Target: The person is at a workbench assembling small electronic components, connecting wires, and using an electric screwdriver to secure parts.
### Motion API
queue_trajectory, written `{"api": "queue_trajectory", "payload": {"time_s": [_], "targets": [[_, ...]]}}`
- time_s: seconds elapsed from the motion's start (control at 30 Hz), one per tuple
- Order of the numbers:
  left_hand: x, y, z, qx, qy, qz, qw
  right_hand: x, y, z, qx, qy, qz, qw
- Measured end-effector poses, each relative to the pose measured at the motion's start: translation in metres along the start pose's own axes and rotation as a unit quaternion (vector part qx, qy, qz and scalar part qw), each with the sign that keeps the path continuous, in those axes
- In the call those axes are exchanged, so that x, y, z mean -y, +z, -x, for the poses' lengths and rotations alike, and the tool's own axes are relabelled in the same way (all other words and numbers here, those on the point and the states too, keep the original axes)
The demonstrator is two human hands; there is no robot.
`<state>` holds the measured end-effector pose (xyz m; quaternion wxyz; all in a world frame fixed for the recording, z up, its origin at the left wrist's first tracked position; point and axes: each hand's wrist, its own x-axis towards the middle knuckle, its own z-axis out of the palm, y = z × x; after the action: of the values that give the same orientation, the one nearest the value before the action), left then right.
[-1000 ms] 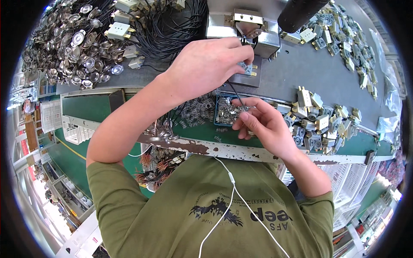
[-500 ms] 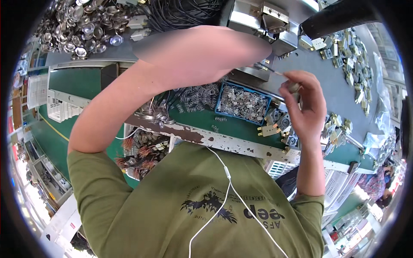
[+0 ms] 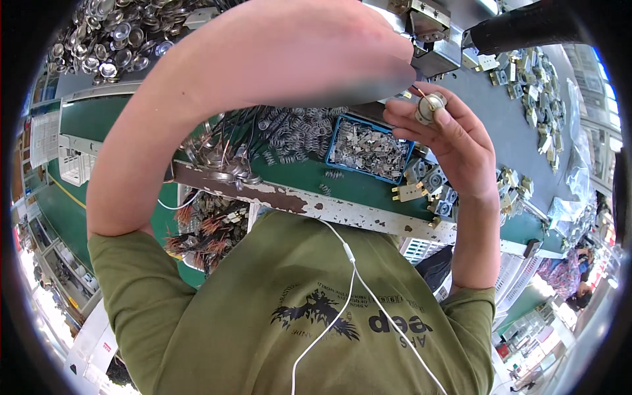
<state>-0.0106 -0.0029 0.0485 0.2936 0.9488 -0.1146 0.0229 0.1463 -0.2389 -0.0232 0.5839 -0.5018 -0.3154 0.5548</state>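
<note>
In my right hand (image 3: 461,145) a small round metal part (image 3: 428,113) with a pale face is pinched between thumb and fingers. A thin dark wire with a bare copper end (image 3: 419,91) touches its top; its other end runs behind my left hand. My left hand (image 3: 368,56) reaches across the bench beside the metal press-like fixture (image 3: 434,56). Its fingers are smeared and hidden, so its grip does not show. Just below both hands lies a blue tray (image 3: 331,141) of small metal clips, with loose coil springs (image 3: 296,135) to its left.
Shiny metal cups (image 3: 108,49) are heaped at the far left. Switch-like blocks (image 3: 434,184) lie near the front edge, and more blocks (image 3: 533,99) spread along the right. A black tube (image 3: 526,29) juts in at the upper right. Wired metal discs (image 3: 220,164) sit left of the springs.
My left forearm has swung up and now covers the far black wires. My right hand has turned palm up, bringing the round metal part into view, and moved slightly left.
</note>
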Motion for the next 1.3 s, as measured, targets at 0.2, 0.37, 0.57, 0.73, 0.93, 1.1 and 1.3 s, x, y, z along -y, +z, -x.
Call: {"api": "queue_trajectory", "payload": {"time_s": [0.2,0.37,0.57,0.73,0.93,1.1,1.3], "targets": [[0.010,0.007,0.001,-0.014,0.034,-0.005,0.999,-0.004,0.001,-0.006,-0.003,0.022,-0.027,0.999],[0.010,0.010,0.000,-0.015,0.039,-0.039,0.998,-0.011,0.000,-0.006,-0.003,0.021,-0.033,0.999],[0.011,0.014,-0.001,-0.003,0.017,-0.031,0.999,-0.011,0.003,-0.003,-0.013,0.016,-0.026,0.999],[0.010,0.018,0.003,-0.002,0.007,-0.030,1.000,-0.012,0.005,-0.003,-0.034,0.011,0.008,0.999],[0.007,0.019,0.004,0.030,-0.015,-0.039,0.999,-0.008,0.005,-0.002,-0.053,0.013,0.100,0.994],[0.004,0.034,0.003,-0.040,-0.020,-0.083,0.996,-0.005,0.007,-0.002,-0.128,0.007,0.187,0.974],[0.023,0.074,-0.003,-0.120,0.007,0.156,0.980,-0.016,0.055,-0.005,-0.238,-0.223,-0.062,0.943]]}}
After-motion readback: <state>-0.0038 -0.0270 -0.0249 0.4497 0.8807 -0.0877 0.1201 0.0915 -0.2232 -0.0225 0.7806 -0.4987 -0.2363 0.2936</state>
